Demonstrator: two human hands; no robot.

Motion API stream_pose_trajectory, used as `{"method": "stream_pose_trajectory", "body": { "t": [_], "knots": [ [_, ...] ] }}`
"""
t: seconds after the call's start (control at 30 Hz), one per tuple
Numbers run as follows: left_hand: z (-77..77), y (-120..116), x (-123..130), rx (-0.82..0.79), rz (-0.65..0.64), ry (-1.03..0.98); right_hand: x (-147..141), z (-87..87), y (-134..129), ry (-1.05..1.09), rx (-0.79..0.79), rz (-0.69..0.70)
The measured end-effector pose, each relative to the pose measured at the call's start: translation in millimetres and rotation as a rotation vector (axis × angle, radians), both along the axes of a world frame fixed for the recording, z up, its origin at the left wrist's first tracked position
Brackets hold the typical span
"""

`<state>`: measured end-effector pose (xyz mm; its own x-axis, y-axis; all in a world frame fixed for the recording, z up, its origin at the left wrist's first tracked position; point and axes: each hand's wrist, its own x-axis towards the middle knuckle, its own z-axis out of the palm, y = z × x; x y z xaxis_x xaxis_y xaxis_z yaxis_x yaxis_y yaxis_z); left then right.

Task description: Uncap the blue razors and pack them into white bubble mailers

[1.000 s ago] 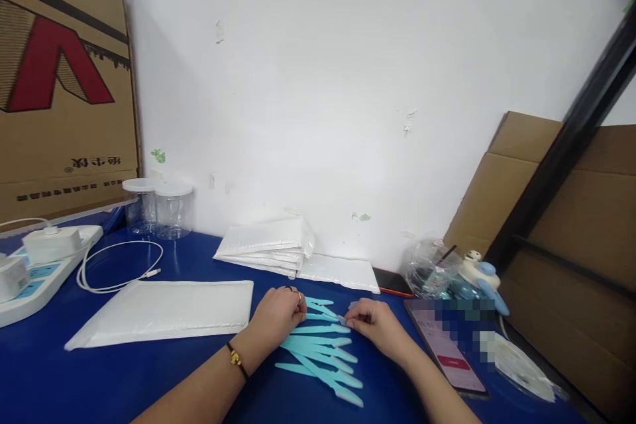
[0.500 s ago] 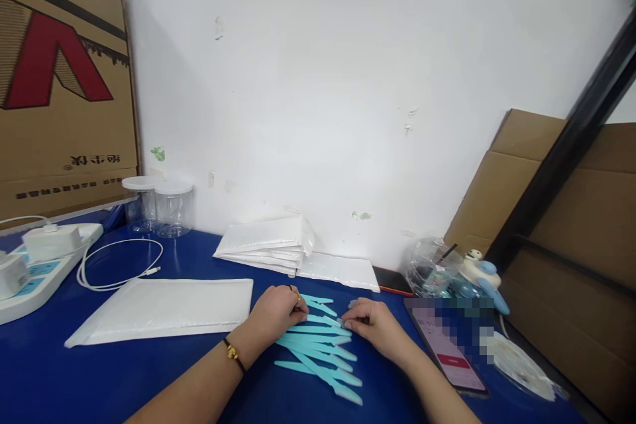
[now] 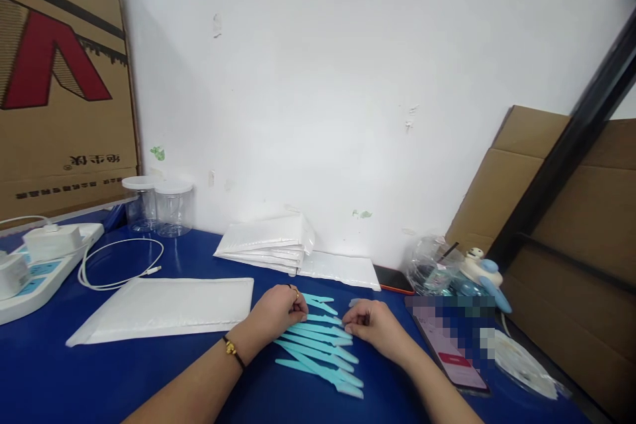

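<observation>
Several teal eyebrow razors (image 3: 322, 348) lie fanned out on the blue table between my hands, their paler blade ends to the right. My left hand (image 3: 281, 310) is closed, its thumb and fingers pinching the handle end of one upper razor (image 3: 324, 319). At that razor's blade end, my right hand (image 3: 370, 324) has its thumb and fingertips pinched together on the tip. A small translucent piece (image 3: 354, 303) shows just behind the right knuckles. Two more razors (image 3: 320, 302) cross each other beyond my left fingers.
A white padded mailer (image 3: 169, 308) lies left, with stacked mailers (image 3: 263, 238) behind. Clear jars (image 3: 173, 212), a white cable (image 3: 119, 240) and a power strip (image 3: 50, 285) stand farther left. A phone (image 3: 452, 351) and a plastic-wrapped bundle (image 3: 432, 268) lie right.
The lowest razors lie slightly closer together, their blade ends a little higher in view. Both hands have stayed almost in place.
</observation>
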<state>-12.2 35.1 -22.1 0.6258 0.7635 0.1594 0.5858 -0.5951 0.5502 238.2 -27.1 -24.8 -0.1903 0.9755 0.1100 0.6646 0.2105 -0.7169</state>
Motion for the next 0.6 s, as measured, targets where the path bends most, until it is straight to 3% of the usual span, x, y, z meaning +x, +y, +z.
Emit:
{"method": "stream_pose_trajectory", "body": {
  "t": [0.37, 0.6],
  "knots": [
    [1.7, -4, 8, -0.054, -0.010, 0.013, -9, -1.2, -1, -0.015, 0.044, 0.022],
    [7.4, -4, 0, 0.143, 0.071, 0.016, 29, 11.7, 6, -0.232, 0.291, -0.161]
  ]
}}
